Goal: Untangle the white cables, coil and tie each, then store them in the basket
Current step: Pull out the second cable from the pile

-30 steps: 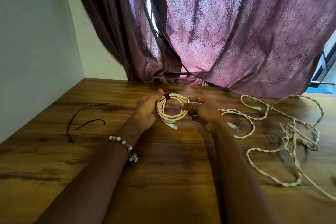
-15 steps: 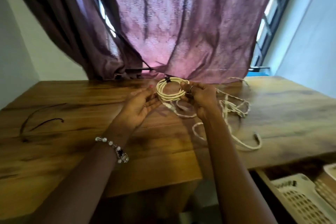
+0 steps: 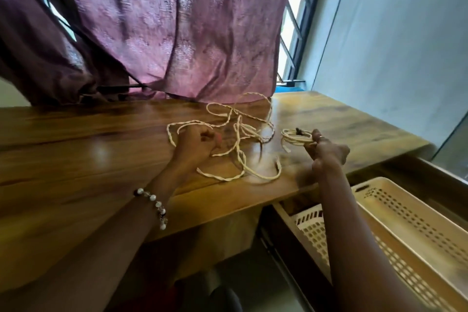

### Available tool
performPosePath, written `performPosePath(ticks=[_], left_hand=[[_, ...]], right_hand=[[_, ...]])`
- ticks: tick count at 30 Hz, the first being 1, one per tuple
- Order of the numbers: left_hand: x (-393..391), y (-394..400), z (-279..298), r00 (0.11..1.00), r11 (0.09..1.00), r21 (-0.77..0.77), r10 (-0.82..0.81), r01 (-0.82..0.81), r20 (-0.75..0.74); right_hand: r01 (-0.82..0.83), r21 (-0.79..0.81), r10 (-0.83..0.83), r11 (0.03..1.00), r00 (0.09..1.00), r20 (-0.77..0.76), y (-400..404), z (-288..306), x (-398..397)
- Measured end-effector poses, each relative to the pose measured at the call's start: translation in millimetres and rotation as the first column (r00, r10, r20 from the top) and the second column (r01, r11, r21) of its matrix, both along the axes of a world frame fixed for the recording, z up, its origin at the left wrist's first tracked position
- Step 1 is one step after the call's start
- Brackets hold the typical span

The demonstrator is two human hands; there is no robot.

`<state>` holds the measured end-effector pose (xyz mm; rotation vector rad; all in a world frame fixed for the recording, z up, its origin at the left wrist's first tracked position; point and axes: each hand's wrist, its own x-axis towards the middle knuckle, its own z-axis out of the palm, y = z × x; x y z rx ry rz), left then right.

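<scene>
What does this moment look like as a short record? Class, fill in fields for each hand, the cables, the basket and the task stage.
Left hand: fingers curled at the loose cables; whether it grips a strand is unclear
Right hand: holds the coiled cable above the table edge
Coiled cable: bound with a dark tie
Loose cables: tangled, spread on the wooden table
Basket: cream, perforated, below the table on the right, no cable visible inside
Task stage: one coil tied, not yet stored
</scene>
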<state>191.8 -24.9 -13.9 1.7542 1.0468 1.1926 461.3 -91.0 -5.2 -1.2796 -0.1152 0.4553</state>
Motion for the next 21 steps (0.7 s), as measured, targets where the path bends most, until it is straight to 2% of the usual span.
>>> performPosePath(ticks=[2,6,9,11,14,16,19,21], left_hand=[[6,-3,-1,0.999,1.000,0.015,-0.008,0.008,-0.035],[18,-2,-1,0.983,0.998,0.062,0.005,0.006,-0.184],[26,-1,-3,0.979,0.994,-0.093,-0.069,0.051,-0.194],[33,0,-6,0.981,0.984,-0.162,-0.104,0.077,-0.166],[38,2,-9,0.969,0.987,-0.156,-0.071,0.033,-0.238],[41,1,-9,0.966,0.987,-0.160,-0.067,0.027,-0.250],[42,-1,-8,0.964,0.989,-0.148,-0.041,0.001,-0.264],[39,0,-2,0.984,0.989,-0.144,-0.006,-0.021,-0.179]], right_hand=[[0.051,-0.130,-0.042,0.990,0.997,0.067,1,-11,9],[0.053,-0.389,0.073,0.920,0.950,0.303,1,-19,12],[0.132,-0.511,0.149,0.849,0.869,0.471,-5,-18,7],[0.197,-0.535,0.148,0.821,0.833,0.533,-7,-19,4],[0.297,-0.568,0.156,0.768,0.773,0.615,-12,-16,-6],[0.321,-0.542,0.174,0.776,0.717,0.675,-12,-11,-14],[0.251,-0.472,0.238,0.845,0.613,0.753,-6,-1,-29],[0.144,-0.432,0.293,0.890,0.544,0.786,-1,5,-41]])
